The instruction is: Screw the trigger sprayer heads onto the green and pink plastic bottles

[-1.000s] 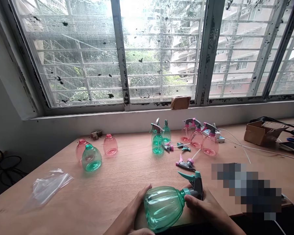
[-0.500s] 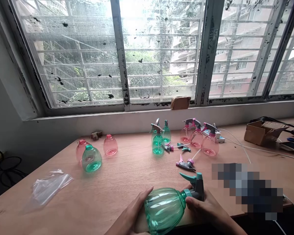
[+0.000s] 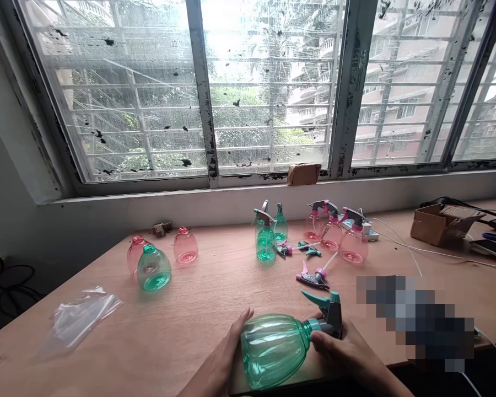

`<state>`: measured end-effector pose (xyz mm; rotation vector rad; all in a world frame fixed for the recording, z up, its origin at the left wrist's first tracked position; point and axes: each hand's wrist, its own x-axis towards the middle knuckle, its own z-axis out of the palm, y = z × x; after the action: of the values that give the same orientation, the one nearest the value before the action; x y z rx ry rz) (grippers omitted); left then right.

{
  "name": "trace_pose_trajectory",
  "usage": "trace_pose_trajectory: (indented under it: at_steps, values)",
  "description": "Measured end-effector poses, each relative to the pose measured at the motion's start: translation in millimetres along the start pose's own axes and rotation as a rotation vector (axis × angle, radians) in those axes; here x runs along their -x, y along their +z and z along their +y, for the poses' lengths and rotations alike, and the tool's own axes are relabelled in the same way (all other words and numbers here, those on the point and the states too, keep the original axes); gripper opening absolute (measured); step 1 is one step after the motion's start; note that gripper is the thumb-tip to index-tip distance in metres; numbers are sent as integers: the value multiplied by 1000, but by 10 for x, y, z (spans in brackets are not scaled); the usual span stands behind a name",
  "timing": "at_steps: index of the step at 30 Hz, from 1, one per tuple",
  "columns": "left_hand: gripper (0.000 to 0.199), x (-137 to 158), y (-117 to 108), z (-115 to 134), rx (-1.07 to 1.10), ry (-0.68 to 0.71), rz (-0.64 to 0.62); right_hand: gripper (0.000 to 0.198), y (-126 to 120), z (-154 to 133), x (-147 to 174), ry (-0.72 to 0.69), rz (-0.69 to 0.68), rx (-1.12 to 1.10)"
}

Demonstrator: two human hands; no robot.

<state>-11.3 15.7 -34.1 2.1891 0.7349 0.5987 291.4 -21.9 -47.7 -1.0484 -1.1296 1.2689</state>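
Observation:
A green see-through spray bottle (image 3: 273, 347) lies on its side at the near edge of the wooden table (image 3: 198, 309). My left hand (image 3: 221, 361) cups its round body from the left. My right hand (image 3: 347, 350) grips the neck and the grey-green trigger head (image 3: 328, 311) screwed onto it, nozzle pointing left.
Further back stand green sprayers (image 3: 267, 240) and pink sprayers (image 3: 353, 242), with loose trigger heads (image 3: 312, 275) between. At left sit headless bottles: a green one (image 3: 154, 268) and pink ones (image 3: 186, 246). A plastic bag (image 3: 82, 314) lies far left; a cardboard box (image 3: 438, 223) and cables are at right.
The held bottle has shifted only slightly; both hands keep their grip and my fingers have moved a little at the neck.

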Motion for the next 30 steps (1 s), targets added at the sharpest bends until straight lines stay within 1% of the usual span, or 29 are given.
trace_pose_trajectory:
  at_steps: [2,3,6,8,9,11,14,16,17,19,21,23,25,27,30]
  values:
    - [117,-10,-20,-16,44,15,-13,56,0,-2,-1,14,-4,-5]
    - [112,-12,-30,-10,64,14,-16,55,0,-1,-2,14,-5,-10]
    - [88,-4,-53,80,85,-40,-18,56,2,-3,1,-9,0,-28]
    - [80,11,-58,180,72,-98,-3,57,8,-14,8,-15,9,-24]
    - [81,17,-56,227,67,-119,11,57,12,-24,13,-8,12,-18]
    - [90,24,-41,286,47,-131,41,58,20,-48,23,2,14,-2]
    - [101,18,-13,274,9,-97,67,60,30,-80,33,-8,20,20]
    - [103,15,-9,243,23,-63,64,60,34,-90,36,-12,23,33]
    - [101,16,-14,237,46,-49,58,60,35,-91,36,-10,25,36]
    - [90,25,-35,253,102,-46,50,60,34,-85,36,-6,29,37]
    - [75,39,-60,294,139,-95,64,60,29,-75,36,-2,37,28]
    - [70,52,-76,326,150,-158,78,59,23,-67,34,-10,43,14]
    - [79,58,-77,327,168,-182,78,59,16,-61,31,-17,48,3]
    - [92,54,-63,301,204,-160,68,57,7,-54,25,-25,32,1]
    - [100,37,-29,265,194,-136,85,54,-10,-34,16,-46,-15,13]
